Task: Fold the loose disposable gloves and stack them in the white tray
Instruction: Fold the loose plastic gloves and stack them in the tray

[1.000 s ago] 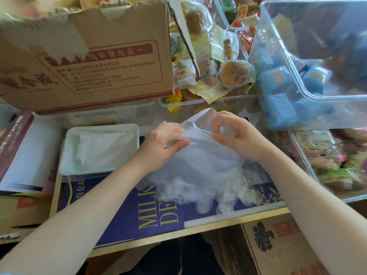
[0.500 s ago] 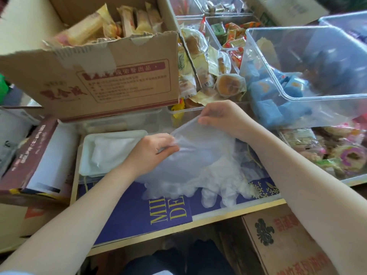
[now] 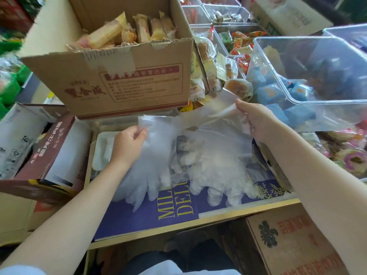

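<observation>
Gloves (image 3: 216, 163) of clear plastic lie in a loose pile on the blue box lid (image 3: 151, 217). Left hand (image 3: 128, 144) pinches one glove's cuff above the white tray (image 3: 100, 149). Right hand (image 3: 253, 120) pinches another cuff, lifted over the pile.

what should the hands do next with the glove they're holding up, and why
Probably bring the right hand over toward the left hand, folding the glove in half. Both hands pinch its cuff end, stretched out and lifted above the loose pile, with its fingers hanging down unfolded. The white tray sits just under the left hand, so the fold would end close to it.
</observation>
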### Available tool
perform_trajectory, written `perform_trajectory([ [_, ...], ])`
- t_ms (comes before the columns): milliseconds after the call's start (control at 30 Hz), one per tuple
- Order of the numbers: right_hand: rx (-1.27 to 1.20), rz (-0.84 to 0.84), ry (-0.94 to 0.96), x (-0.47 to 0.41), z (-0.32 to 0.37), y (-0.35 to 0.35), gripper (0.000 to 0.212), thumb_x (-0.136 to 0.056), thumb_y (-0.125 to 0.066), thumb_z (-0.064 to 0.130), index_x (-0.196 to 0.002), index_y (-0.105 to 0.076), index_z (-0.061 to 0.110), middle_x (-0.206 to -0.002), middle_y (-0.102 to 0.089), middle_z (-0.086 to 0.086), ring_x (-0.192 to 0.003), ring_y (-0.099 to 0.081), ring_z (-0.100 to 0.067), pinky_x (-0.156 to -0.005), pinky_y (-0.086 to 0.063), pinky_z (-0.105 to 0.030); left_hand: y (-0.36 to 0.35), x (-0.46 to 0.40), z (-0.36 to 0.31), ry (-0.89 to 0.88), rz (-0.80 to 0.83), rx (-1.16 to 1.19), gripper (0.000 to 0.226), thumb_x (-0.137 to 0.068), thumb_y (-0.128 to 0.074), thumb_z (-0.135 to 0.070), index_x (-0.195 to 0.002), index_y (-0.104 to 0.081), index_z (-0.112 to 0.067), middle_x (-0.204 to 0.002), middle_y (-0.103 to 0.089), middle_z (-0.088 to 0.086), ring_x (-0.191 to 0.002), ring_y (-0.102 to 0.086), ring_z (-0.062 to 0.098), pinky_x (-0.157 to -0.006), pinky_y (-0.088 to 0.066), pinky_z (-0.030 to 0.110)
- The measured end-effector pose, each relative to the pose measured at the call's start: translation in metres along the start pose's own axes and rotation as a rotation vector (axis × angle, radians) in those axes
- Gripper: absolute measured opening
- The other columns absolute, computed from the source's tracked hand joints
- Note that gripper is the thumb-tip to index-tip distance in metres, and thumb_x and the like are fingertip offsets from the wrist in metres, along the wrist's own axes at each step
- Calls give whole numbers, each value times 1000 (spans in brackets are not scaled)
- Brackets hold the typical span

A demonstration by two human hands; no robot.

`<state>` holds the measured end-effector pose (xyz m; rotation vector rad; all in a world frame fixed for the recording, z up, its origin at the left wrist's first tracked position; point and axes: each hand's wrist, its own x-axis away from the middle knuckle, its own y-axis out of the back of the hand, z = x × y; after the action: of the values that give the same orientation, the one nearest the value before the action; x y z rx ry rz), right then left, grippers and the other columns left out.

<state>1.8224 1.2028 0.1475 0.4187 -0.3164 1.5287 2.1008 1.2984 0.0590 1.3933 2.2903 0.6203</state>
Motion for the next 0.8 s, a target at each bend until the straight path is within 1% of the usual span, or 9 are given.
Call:
perform_trajectory([
  [100,153,-57,86,2,-5,-1,30,-92,-58,30,-68,-60,13,-50,-48,-2,-30,-39,-6,-33,-30,-14,-1,-7,-6,12,-83,20,33,-94,-52,-24,-73,-59,1,-56,-44,-3,-55,-39,13,-49,-28,17],
  [167,369,30,272,11,-8,-5,29,-92,-57,29,-78,-68,6,-63,-54,-6,-45,-44,-8,-42,-36,-17,-4,-11,-12,2,-104,60,34,-94,-51,-26,-78,-59,3,-64,-52,5,-61,-43,17,-52,-29,18],
  [267,559,420,498,33,-5,-15,14,-89,-61,23,-83,-72,15,-64,-61,10,-56,-50,-1,-55,-41,-14,-8,-14,-24,-33,-67,135,30,-94,-50,-27,-80,-62,-4,-80,-64,8,-75,-53,16,-63,-37,21],
  [400,603,813,497,52,7,-28,11,-77,-64,30,-77,-75,34,-74,-70,15,-71,-58,2,-68,-43,-12,-8,-16,-45,-44,54,283,24,-95,-52,-22,-74,-62,-30,-81,-64,-8,-77,-56,6,-76,-42,23],
  [500,479,873,468,52,9,-36,12,-71,-66,23,-75,-77,22,-72,-71,13,-70,-60,3,-68,-44,-11,-6,-15,-58,-58,185,386,18,-94,-54,-18,-86,-65,-31,-88,-66,-2,-83,-57,9,-81,-44,25],
  [600,367,746,534,43,8,-43,10,-76,-68,14,-74,-76,18,-71,-70,10,-72,-57,-10,-68,-44,-17,-4,-11,-68,-46,261,482,14,-93,-57,-19,-88,-68,-27,-84,-66,-2,-76,-57,7,-74,-45,20],
  [667,370,695,578,38,9,-44,9,-81,-66,5,-81,-73,11,-73,-69,8,-73,-57,-9,-72,-45,-17,-4,-9,-71,-69,298,491,15,-92,-58,-20,-83,-68,-26,-79,-65,-1,-72,-55,7,-68,-44,17],
  [733,460,798,592,38,10,-44,6,-83,-65,5,-85,-69,10,-79,-69,6,-76,-59,-5,-76,-44,-15,-3,-8,-71,-78,304,490,14,-91,-58,-18,-82,-68,-24,-82,-63,4,-75,-53,9,-68,-42,16],
  [800,530,969,558,43,11,-45,9,-83,-62,8,-87,-69,13,-84,-71,5,-80,-62,-11,-78,-47,-18,-2,-11,-69,-59,274,490,15,-91,-58,-17,-82,-68,-25,-82,-65,0,-76,-55,7,-71,-43,14],
])
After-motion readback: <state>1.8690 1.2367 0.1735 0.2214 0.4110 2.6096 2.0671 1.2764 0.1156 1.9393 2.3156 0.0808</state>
